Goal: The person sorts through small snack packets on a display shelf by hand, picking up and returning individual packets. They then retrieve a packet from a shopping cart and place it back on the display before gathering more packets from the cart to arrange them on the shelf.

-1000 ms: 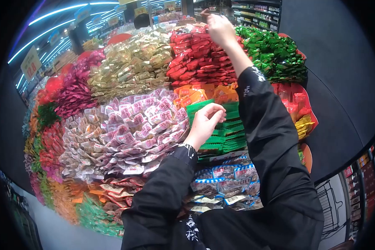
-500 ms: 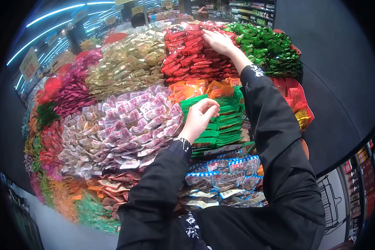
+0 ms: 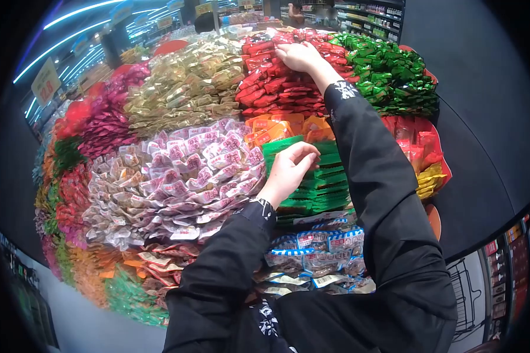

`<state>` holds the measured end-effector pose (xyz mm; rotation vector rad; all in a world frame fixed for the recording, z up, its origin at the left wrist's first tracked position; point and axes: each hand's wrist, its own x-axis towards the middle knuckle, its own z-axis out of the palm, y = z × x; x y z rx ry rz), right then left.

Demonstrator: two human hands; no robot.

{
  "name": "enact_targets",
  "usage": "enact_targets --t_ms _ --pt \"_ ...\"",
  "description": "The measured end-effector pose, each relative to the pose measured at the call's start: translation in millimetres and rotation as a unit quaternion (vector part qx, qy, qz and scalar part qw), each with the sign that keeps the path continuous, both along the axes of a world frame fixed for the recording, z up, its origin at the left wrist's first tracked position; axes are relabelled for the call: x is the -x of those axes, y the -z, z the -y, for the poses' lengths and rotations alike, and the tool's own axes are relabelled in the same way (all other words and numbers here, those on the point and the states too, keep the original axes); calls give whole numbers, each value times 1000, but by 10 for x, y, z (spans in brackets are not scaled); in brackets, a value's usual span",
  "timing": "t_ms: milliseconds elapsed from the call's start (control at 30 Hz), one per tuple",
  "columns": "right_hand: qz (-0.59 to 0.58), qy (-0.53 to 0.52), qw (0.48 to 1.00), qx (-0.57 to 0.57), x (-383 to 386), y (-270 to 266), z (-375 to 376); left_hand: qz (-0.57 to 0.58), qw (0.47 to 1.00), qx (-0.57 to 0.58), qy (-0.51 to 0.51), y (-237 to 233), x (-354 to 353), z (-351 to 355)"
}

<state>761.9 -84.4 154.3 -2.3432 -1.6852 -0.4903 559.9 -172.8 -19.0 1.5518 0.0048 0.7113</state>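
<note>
My right hand (image 3: 301,57) reaches over the red packets (image 3: 277,97), fingers stretched out and together, palm down against the upper part of the pile. Nothing shows in its grasp. My left hand (image 3: 290,169) is over the stack of green packets (image 3: 321,191), its fingers loosely curled with a gap between thumb and forefinger. No packet is visible in it. Orange packets (image 3: 271,130) lie just beyond the green stack, between both hands. Left of that hand spreads a wide heap of clear packets with pink print (image 3: 182,170).
Gold packets (image 3: 188,76) are heaped at the back left, dark green shiny ones (image 3: 388,76) at the back right. Blue-and-white packets (image 3: 318,250) lie nearest me. A price sign (image 3: 46,86) stands at the left. A dark panel (image 3: 483,117) borders the display on the right.
My right hand has shifted slightly left and toward me over the red packets. My left hand has moved slightly right over the green stack. The view has also shifted a little.
</note>
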Motion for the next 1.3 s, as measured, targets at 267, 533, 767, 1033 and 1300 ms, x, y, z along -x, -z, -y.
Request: enact_targets --t_ms 267,533,767,1033,1300 --pt "-62 -242 855 -455 -197 -98 320 -11 998 -45 -32 12 -17 -12" --pt "-327 -249 809 -420 584 262 2706 -9 993 -102 -52 2 -22 23" --pt "-375 -189 841 -342 1188 1013 4009 -66 965 -229 -110 -89 -17 129" --pt "-401 -99 855 -312 1237 1342 4390 -30 913 -339 -226 -698 -205 -158" --pt "-124 -152 953 -233 1096 1065 3831 29 668 -645 -369 -1362 -275 -1128"
